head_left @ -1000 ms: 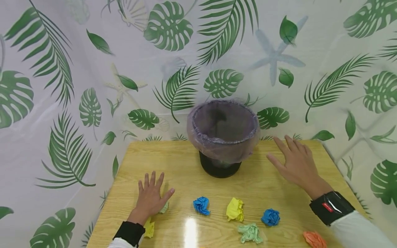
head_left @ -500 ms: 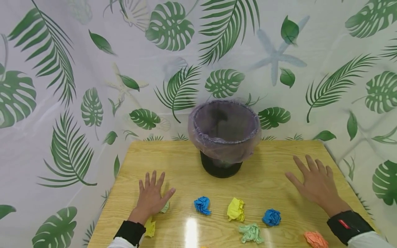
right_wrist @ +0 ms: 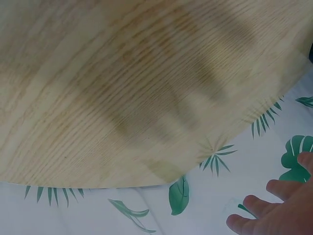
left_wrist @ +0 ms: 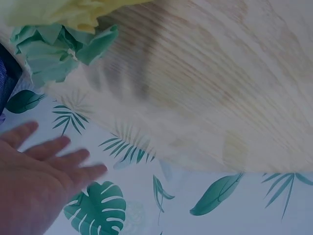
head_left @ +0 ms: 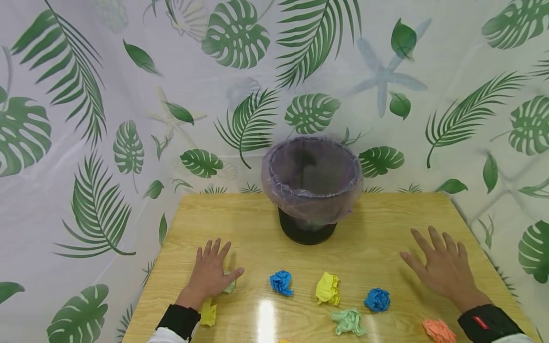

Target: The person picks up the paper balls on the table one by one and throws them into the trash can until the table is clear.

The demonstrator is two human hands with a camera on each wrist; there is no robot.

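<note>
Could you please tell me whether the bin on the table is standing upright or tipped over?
Upright: the bin stands with its dark base on the table and its mouth, ringed by the liner, facing up.

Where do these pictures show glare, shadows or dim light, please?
Head view: a bright glare streak on the table, below one blue paper ball; left wrist view: dim, with soft shadows on the table; right wrist view: also dim, with finger-like shadows there.

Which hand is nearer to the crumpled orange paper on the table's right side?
Right. The right hand is spread just beyond the orange paper, not touching it; the left hand is well off to its left.
</note>
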